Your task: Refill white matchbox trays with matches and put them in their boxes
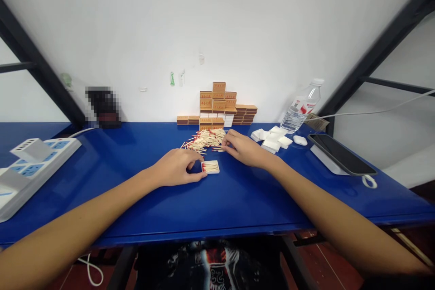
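Note:
A small white matchbox tray [217, 170] with red-headed matches [210, 166] inside lies on the blue table. Thumb and fingers of my left hand [176, 166] close around the tray's left end. Just behind it spreads a loose heap of matches [204, 139]. At the heap's right edge, my right hand [244, 148] has its thumb and fingertips pinched together on matches; how many is hidden.
Stacked brown matchboxes [218, 104] stand against the wall behind the heap. On the right are white trays [273, 138], a water bottle [301, 108], a white earbud case [300, 140] and a phone [341, 154]. A power strip [44, 167] lies at left.

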`<state>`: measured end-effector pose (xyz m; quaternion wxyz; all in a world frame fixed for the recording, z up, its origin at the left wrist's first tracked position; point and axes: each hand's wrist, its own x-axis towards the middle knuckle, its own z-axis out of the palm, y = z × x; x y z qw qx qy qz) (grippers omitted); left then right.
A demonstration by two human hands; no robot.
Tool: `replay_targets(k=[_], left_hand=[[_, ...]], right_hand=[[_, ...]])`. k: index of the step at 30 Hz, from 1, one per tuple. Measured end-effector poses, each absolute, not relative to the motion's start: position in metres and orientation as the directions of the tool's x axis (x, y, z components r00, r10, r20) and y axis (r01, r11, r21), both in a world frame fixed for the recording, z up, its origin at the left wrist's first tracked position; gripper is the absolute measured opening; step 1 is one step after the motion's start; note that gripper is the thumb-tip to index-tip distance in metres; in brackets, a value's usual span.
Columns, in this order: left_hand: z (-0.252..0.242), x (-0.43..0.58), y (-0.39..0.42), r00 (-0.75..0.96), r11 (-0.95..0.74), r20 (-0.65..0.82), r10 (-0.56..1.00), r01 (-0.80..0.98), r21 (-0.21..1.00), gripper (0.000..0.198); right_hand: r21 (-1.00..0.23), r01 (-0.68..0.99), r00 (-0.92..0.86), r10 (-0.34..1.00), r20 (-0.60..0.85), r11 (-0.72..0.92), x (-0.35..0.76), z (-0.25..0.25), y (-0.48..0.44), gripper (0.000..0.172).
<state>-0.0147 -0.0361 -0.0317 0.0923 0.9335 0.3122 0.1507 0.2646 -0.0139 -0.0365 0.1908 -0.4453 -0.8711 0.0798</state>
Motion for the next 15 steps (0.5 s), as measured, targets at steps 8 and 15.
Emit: replay_targets(k=[8, 15], left_hand=[[-0.034, -0.016, -0.034, 0.732, -0.771, 0.243, 0.636, 0.589, 0.242, 0.032], [-0.033, -0.015, -0.035, 0.738, -0.781, 0.258, 0.623, 0.572, 0.25, 0.032]], right_hand=[[-0.359, 0.625, -0.638, 0.718, 0.277, 0.694, 0.241, -0.022, -0.043, 0.008], [-0.333, 0.595, -0.698, 0.676, 0.237, 0.731, 0.236, -0.021, -0.054, 0.007]])
